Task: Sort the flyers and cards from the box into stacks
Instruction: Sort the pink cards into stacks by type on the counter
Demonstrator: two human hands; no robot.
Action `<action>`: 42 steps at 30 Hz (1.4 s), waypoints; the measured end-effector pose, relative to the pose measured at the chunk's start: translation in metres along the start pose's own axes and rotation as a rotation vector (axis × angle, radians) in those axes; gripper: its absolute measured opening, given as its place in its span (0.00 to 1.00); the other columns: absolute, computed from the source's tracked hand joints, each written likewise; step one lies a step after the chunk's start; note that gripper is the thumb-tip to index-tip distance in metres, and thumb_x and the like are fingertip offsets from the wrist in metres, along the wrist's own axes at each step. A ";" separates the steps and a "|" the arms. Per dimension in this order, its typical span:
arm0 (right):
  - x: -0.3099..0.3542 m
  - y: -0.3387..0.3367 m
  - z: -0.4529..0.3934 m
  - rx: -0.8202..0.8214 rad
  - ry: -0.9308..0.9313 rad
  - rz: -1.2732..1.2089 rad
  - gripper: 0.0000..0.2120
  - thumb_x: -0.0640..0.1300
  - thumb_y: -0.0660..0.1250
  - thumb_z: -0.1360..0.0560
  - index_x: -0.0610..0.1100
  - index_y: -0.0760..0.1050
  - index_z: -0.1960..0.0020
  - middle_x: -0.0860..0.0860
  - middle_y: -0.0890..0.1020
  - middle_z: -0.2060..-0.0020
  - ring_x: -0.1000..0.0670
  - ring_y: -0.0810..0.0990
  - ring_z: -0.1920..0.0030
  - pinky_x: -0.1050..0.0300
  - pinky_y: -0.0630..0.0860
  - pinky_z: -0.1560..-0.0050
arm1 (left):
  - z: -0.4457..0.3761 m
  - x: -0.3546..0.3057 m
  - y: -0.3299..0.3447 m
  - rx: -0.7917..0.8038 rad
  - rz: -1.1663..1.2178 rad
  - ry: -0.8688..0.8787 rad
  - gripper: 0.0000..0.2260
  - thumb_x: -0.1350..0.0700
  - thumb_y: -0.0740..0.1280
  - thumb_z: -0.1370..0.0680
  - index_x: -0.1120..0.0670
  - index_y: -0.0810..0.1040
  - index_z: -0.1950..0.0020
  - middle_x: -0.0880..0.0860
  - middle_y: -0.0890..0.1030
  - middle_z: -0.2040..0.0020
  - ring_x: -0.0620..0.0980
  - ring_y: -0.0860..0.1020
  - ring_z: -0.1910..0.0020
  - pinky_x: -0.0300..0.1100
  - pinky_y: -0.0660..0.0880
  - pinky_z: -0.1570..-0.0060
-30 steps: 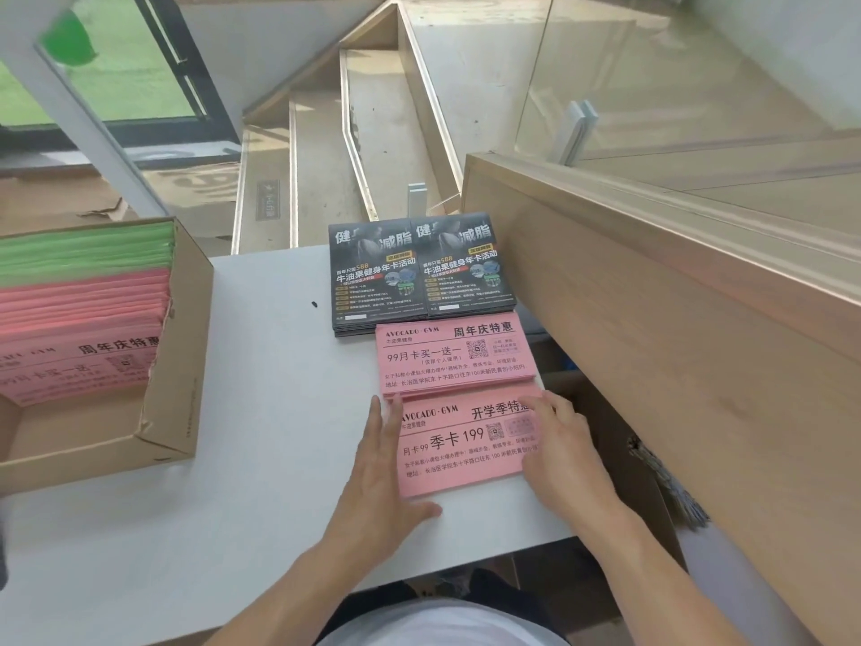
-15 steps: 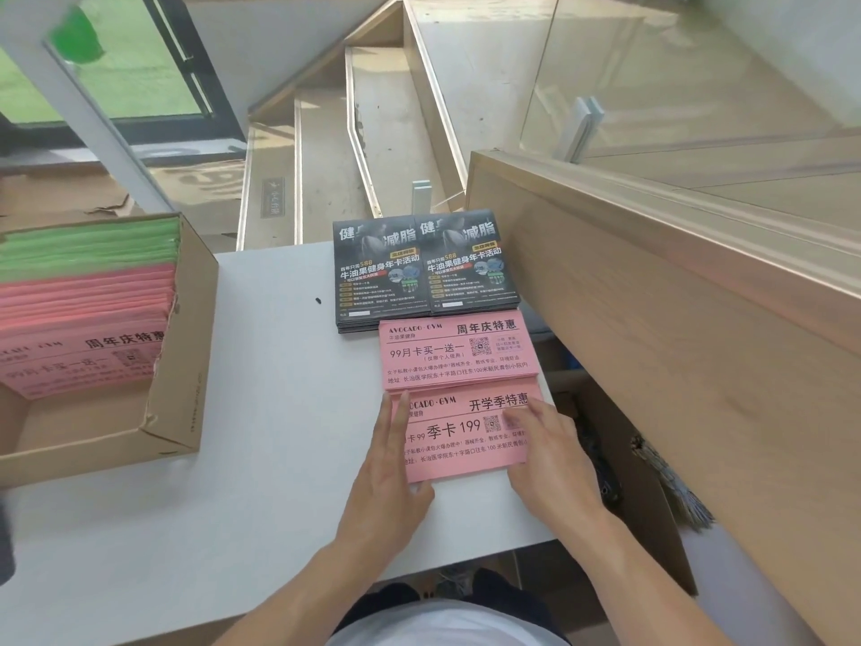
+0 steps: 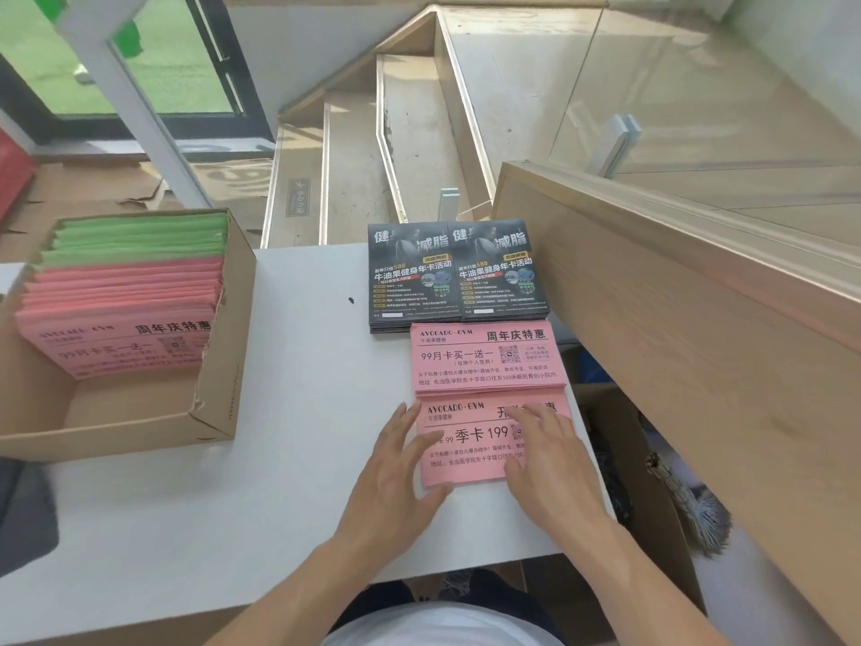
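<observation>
Since a second ago both hands have slid inward on the near pink stack: the right hand (image 3: 543, 452), earlier at the stack's right edge, now lies flat over its right half, and the left hand (image 3: 399, 463) has closed in on the left edge with the thumb tucked at the near-left corner.

White table (image 3: 289, 412) carries everything. The open brown cardboard box (image 3: 219, 366) sits at its left, still holding a leaning bundle of pink and green paper flyers (image 3: 130, 291). At the table's right side, far to near: two side-by-side stacks of black glossy flyers (image 3: 456, 277), then a far stack of pink paper cards (image 3: 484, 361) just touching them, then the near stack of pink paper cards (image 3: 466, 445) butted against that.

Step in hand looks like squaring up the near stack. To do it well: keep the palms low, press lightly so sheets don't buckle, push the left and right edges toward each other, then tap the near edge so it sits parallel to the far pink stack without riding over it. The stack lies close to the table's right edge, so a hard push rightward could spill cards off.

Left fingers (image 3: 405, 426): straight, slightly spread, resting along the stack's left edge, gripping nothing. Right fingers (image 3: 536, 419): straight, spread, pressing flat on the top card, gripping nothing.
</observation>
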State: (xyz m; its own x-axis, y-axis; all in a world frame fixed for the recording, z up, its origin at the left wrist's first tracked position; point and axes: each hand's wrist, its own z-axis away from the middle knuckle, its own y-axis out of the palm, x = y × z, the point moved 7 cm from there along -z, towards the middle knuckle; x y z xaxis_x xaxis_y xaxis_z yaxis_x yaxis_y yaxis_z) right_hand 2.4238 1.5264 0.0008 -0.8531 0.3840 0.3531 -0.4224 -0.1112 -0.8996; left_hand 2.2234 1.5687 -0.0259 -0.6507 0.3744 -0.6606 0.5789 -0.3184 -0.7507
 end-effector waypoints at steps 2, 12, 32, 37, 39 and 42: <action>0.012 0.002 -0.002 0.005 -0.011 -0.002 0.27 0.49 0.66 0.21 0.54 0.62 0.24 0.55 0.65 0.25 0.51 0.64 0.27 0.50 0.68 0.27 | 0.003 0.002 -0.014 -0.025 -0.015 0.018 0.26 0.46 0.73 0.24 0.43 0.70 0.28 0.39 0.53 0.18 0.38 0.47 0.20 0.40 0.54 0.25; 0.189 0.023 -0.019 -0.119 -0.410 -0.176 0.27 0.47 0.69 0.22 0.52 0.66 0.24 0.55 0.70 0.27 0.52 0.67 0.28 0.51 0.69 0.29 | 0.036 0.052 -0.175 -0.519 0.060 0.076 0.17 0.65 0.74 0.25 0.54 0.81 0.39 0.48 0.72 0.26 0.50 0.65 0.22 0.43 0.64 0.25; 0.431 0.082 -0.073 -0.183 -0.585 0.263 0.32 0.47 0.62 0.20 0.45 0.57 0.19 0.49 0.59 0.20 0.46 0.55 0.20 0.48 0.51 0.20 | 0.002 0.250 -0.329 -0.197 -0.540 -0.226 0.37 0.41 0.63 0.20 0.47 0.48 0.17 0.47 0.47 0.17 0.48 0.42 0.18 0.50 0.42 0.19; 0.428 0.077 -0.073 -0.344 -0.597 0.190 0.21 0.41 0.70 0.28 0.47 0.79 0.36 0.50 0.78 0.34 0.46 0.73 0.31 0.51 0.62 0.27 | 0.003 0.250 -0.331 -0.252 -0.462 -0.214 0.36 0.42 0.64 0.20 0.50 0.51 0.17 0.47 0.52 0.17 0.47 0.45 0.18 0.49 0.43 0.19; 0.428 0.072 -0.069 -0.421 -0.643 0.151 0.16 0.39 0.72 0.31 0.50 0.82 0.45 0.54 0.82 0.42 0.47 0.77 0.39 0.54 0.64 0.33 | 0.004 0.250 -0.332 -0.263 -0.453 -0.215 0.35 0.42 0.64 0.20 0.50 0.54 0.17 0.47 0.54 0.17 0.46 0.46 0.18 0.48 0.43 0.19; 0.428 0.068 -0.064 -0.485 -0.688 0.134 0.15 0.37 0.73 0.31 0.53 0.83 0.48 0.58 0.84 0.48 0.50 0.78 0.45 0.54 0.68 0.38 | 0.006 0.249 -0.333 -0.288 -0.410 -0.208 0.33 0.43 0.64 0.20 0.49 0.57 0.18 0.47 0.54 0.17 0.46 0.47 0.18 0.47 0.44 0.19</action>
State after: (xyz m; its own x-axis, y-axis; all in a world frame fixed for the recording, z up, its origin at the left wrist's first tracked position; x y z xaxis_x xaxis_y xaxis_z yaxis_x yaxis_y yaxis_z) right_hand 2.0492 1.7419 0.0748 -0.9491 -0.2642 0.1717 -0.2601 0.3493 -0.9002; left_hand 1.8654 1.7628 0.0596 -0.9183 0.2278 -0.3236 0.3489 0.0800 -0.9337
